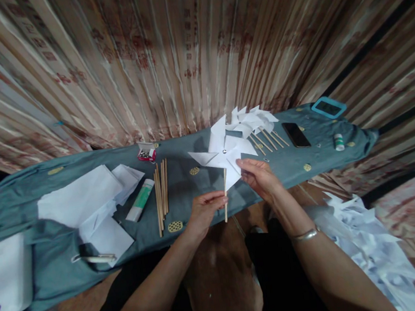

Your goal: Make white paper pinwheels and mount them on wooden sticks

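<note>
Our left hand covers a short stretch of the stick. Our right hand hides part of the lower blade of the pinwheel, and we cannot tell whether its fingers pinch the paper or only touch it. The finished pinwheels overlap too much to count. The small open box holds shiny bits too small to name. The left edge cuts off the white case, and the bottom edge cuts off the paper scraps.

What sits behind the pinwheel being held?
A pile of finished pinwheels lies on the blue cloth behind the held pinwheel. Its blades hide part of that pile and cloth. The left hand pinches its stick; the right hand touches a blade.
</note>
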The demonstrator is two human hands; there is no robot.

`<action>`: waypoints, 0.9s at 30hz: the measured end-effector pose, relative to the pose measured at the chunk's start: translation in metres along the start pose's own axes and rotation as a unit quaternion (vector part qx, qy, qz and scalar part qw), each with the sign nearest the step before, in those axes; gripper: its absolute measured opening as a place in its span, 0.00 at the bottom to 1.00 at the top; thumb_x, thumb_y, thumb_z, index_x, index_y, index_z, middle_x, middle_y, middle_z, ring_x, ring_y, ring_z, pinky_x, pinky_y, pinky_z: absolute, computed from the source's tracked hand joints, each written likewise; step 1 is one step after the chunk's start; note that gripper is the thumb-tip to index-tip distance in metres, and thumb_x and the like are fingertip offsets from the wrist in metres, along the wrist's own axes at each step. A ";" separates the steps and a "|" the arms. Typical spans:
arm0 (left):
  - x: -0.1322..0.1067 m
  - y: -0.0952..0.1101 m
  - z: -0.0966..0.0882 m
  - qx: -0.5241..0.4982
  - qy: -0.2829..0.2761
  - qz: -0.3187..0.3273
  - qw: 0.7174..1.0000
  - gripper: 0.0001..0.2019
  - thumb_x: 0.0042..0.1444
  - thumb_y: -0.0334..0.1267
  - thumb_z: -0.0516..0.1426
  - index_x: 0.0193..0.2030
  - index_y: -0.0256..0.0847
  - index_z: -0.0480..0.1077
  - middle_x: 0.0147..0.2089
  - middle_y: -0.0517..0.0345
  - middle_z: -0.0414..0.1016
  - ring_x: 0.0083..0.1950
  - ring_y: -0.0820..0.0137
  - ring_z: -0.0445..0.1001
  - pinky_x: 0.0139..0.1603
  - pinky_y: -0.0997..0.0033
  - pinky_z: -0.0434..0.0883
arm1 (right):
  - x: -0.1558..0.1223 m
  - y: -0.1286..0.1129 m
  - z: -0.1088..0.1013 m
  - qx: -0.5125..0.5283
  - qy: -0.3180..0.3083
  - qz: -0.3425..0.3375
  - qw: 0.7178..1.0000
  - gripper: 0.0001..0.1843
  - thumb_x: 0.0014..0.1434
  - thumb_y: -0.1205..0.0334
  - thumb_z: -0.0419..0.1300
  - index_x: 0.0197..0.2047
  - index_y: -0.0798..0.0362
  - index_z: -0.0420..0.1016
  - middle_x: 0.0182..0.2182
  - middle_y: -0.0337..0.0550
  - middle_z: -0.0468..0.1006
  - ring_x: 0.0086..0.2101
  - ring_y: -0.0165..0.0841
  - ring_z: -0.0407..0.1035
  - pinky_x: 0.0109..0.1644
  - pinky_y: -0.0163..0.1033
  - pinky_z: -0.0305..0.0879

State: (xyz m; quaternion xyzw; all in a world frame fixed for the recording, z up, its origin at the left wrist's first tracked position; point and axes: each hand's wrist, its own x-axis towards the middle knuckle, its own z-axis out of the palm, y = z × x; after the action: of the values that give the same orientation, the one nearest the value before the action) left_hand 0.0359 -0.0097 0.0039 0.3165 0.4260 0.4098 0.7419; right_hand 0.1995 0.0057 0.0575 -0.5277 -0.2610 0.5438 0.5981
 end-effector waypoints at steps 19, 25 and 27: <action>0.000 0.004 -0.002 0.011 0.000 0.012 1.000 0.17 0.30 0.41 0.73 0.30 0.37 0.81 0.28 0.54 0.81 0.29 0.72 0.75 0.36 0.72 0.72 | -0.009 0.006 0.014 -0.078 -0.015 -0.023 0.997 0.21 0.29 0.46 0.77 0.19 0.52 0.77 0.18 0.35 0.75 0.21 0.23 0.66 0.27 0.30 0.62; 0.003 0.008 -0.004 -0.019 0.010 0.021 1.000 0.18 0.28 0.42 0.74 0.29 0.38 0.81 0.27 0.56 0.80 0.29 0.73 0.74 0.37 0.72 0.72 | -0.015 0.017 0.020 -0.150 -0.044 -0.046 0.987 0.19 0.28 0.50 0.77 0.22 0.50 0.79 0.21 0.37 0.79 0.23 0.29 0.70 0.31 0.35 0.65; 0.003 0.008 -0.004 -0.021 0.012 0.024 0.999 0.19 0.28 0.43 0.74 0.29 0.38 0.81 0.27 0.55 0.80 0.29 0.73 0.74 0.37 0.72 0.72 | -0.017 0.022 0.022 -0.157 -0.050 -0.057 0.985 0.18 0.28 0.52 0.77 0.22 0.50 0.79 0.20 0.37 0.79 0.23 0.29 0.70 0.30 0.35 0.66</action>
State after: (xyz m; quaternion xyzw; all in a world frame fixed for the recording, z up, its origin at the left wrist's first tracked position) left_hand 0.0312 -0.0026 0.0073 0.3060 0.4185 0.4397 0.7334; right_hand 0.1672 -0.0059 0.0481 -0.5718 -0.4024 0.4867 0.5237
